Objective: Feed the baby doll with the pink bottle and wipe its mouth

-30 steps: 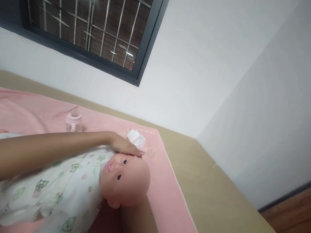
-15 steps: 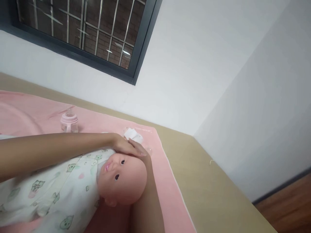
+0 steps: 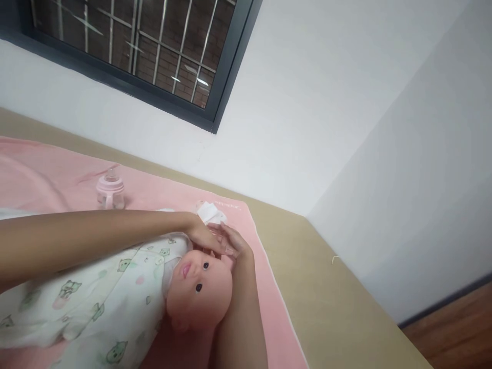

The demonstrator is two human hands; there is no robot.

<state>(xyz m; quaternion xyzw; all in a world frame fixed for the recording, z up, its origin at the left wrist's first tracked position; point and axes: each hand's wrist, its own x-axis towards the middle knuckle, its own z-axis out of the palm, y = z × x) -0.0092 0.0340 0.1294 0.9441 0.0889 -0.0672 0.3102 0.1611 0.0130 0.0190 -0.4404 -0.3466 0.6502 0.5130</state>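
Observation:
A baby doll (image 3: 200,292) with a bald head lies on its back, dressed in a white bodysuit (image 3: 115,292) printed with green animals. My left hand (image 3: 205,236) reaches across above the doll's body, fingers stretched out at the far side of its head. My right hand (image 3: 236,241) bends round the top of the head, its fingers extended and meeting those of my left hand. The doll's head lies against my right forearm. Some fingertips overlap, and whether anything small lies between them is hidden.
A pink baby bottle (image 3: 110,192) with a handle stands on the pink blanket (image 3: 265,302). White folded tissue (image 3: 210,212) lies just past my hands. Beige tabletop (image 3: 307,287) extends to the right, with a small pale loop (image 3: 335,259) at its edge. A barred window (image 3: 154,56) is in the wall.
My right hand has risen off the far side of the doll's head, its fingers now lifted and spread apart. My left hand has shifted slightly right. The doll's head has turned and moved slightly right.

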